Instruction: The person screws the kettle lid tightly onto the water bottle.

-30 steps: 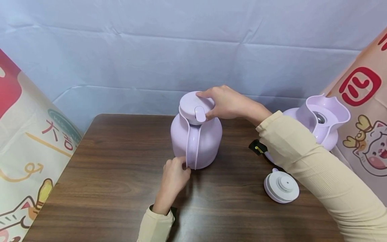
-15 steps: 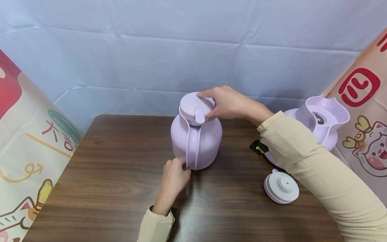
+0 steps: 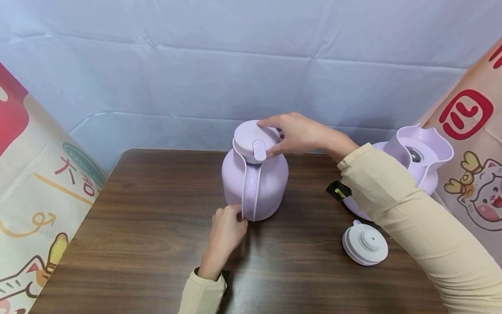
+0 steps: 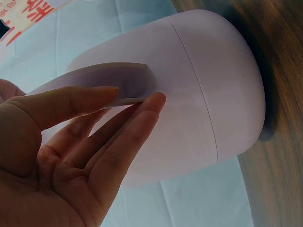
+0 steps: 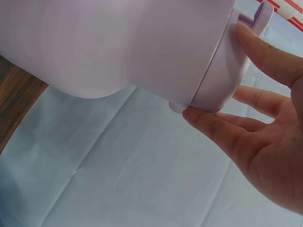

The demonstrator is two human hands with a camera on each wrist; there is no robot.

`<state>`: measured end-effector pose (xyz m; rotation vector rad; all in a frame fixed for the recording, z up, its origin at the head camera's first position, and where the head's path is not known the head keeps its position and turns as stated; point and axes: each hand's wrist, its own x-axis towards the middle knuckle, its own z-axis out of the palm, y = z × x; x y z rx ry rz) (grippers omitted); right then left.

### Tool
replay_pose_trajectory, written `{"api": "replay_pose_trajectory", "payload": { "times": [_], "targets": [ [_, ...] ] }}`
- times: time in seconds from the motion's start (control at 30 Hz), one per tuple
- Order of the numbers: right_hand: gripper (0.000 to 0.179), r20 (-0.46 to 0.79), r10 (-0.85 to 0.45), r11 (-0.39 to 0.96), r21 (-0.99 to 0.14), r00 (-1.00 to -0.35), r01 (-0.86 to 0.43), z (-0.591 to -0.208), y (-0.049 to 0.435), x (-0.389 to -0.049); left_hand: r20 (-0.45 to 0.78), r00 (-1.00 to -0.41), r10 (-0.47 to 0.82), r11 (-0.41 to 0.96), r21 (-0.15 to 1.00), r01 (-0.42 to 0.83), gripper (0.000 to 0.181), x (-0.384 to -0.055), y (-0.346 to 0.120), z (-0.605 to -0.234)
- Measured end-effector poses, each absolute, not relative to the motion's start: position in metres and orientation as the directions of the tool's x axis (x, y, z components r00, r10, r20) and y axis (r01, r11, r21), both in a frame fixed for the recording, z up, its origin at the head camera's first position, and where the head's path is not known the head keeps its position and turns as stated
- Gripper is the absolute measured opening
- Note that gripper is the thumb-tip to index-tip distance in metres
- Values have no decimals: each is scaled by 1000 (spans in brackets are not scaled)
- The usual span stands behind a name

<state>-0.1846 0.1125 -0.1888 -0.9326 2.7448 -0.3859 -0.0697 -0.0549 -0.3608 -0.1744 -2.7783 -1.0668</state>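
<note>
A lilac thermos jug (image 3: 270, 187) stands upright near the middle of the table, its handle toward me. My left hand (image 3: 227, 229) pinches the lower part of the handle (image 4: 102, 78) between thumb and fingers. On top of the jug sits a round lilac lid (image 3: 251, 133) with a small oval tab over the handle. My right hand (image 3: 300, 133) grips this lid from the right, thumb near the tab and fingers across to the far side. In the right wrist view a thin seam runs between lid (image 5: 220, 75) and jug neck.
A second lilac jug (image 3: 425, 144), open at the top, stands at the right, partly hidden behind my right sleeve (image 3: 408, 209). Closer to me, another lid (image 3: 365, 244) lies with its white underside up on the wooden table (image 3: 157, 244). A pale blue cloth (image 3: 196, 65) hangs behind.
My right hand has shifted slightly to the right at the lid. The left hand keeps its hold on the handle, and the jug stays in place.
</note>
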Motion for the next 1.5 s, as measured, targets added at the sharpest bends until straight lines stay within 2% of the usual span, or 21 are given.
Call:
{"api": "replay_pose_trajectory", "payload": {
  "times": [0.53, 1.5],
  "targets": [
    [64, -61, -615, 758, -319, -786, -569, -190, 112, -184, 204, -978, 50, 741, 649, 174, 16, -69, -55, -362],
    [67, -75, -643, 743, -305, -763, -596, -190, 113, -186, 212, -976, 46, 744, 645, 175, 17, -70, -55, -360]
  ]
}}
